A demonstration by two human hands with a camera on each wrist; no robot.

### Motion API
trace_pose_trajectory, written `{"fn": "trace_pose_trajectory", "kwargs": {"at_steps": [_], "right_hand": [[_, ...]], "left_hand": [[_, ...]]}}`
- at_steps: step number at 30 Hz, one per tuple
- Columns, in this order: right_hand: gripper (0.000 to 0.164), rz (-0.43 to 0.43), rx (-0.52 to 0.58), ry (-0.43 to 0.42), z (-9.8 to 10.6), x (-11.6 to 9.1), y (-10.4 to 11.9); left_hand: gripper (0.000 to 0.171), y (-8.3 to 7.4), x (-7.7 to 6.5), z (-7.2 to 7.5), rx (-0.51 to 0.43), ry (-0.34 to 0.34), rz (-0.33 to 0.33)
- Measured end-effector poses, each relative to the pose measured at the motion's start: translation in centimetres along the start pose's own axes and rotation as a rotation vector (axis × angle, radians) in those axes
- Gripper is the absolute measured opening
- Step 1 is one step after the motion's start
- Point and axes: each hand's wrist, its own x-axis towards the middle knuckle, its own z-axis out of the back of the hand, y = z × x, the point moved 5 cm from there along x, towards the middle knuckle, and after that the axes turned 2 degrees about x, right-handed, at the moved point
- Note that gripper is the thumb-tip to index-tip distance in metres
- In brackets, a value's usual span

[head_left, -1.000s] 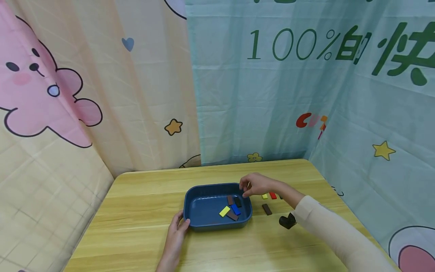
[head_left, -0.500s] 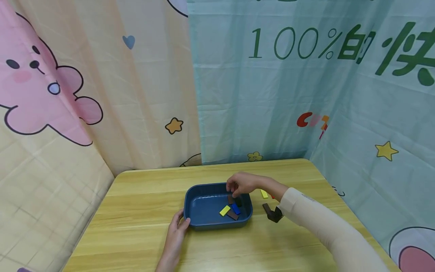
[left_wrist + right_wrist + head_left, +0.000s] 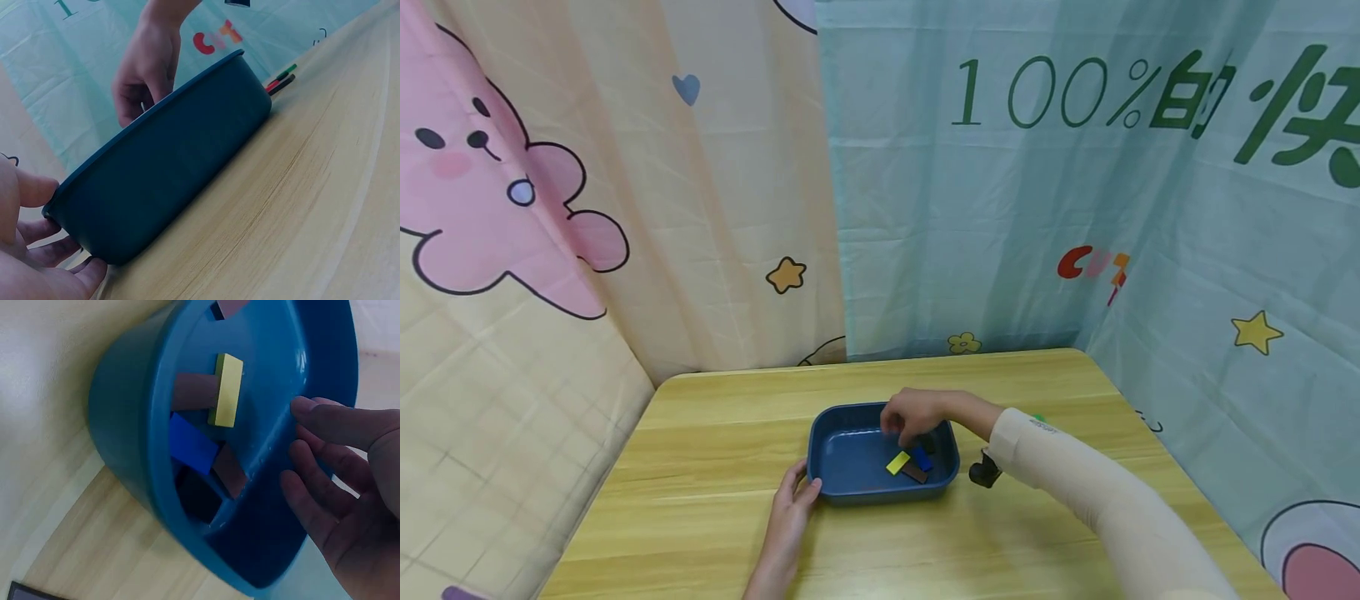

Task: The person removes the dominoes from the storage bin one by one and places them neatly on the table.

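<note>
A deep blue tray (image 3: 850, 496) stands on the table. My left hand (image 3: 787, 508) grips its near-left corner; in the left wrist view its fingers (image 3: 37, 187) lie at the rim and lower wall. My right hand (image 3: 917, 412) is over the tray's right half, palm down. In the right wrist view its fingers (image 3: 309, 465) are loosely bent with nothing between them. Inside the tray lie a yellow block (image 3: 226, 390), a blue block (image 3: 194, 444), a black block (image 3: 199, 495) and brown blocks (image 3: 194, 392). Another brown block (image 3: 231, 306) shows at that view's top edge.
Right of the tray, mostly hidden by the right arm in the head view, are more blocks, among them a green block (image 3: 287, 70) and a red block (image 3: 272, 85). A black device (image 3: 985, 471) hangs under the right wrist. Printed curtains (image 3: 925, 208) stand behind the wooden table (image 3: 730, 433).
My right hand has moved left from the tray's right rim to over its inside. The left hand and the tray have stayed in place.
</note>
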Motion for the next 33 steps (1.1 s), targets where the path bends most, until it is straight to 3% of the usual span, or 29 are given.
{"fn": "trace_pose_trajectory", "kwargs": {"at_steps": [8,14,33], "right_hand": [[0.019,-0.013,-0.039,0.064,-1.1,1.4,0.3],[0.017,-0.078,-0.032,0.129,-2.5,2.0,-0.5],[0.015,-0.028,-0.047,0.094,-4.0,2.3,-1.0]], "left_hand": [[0.047,-0.3,0.1,-0.1,-0.008,0.004,-0.01],[0.047,-0.4,0.1,-0.1,-0.01,0.009,-0.009],[0.045,-0.1,-0.1,-0.1,-0.009,0.008,-0.006]]}}
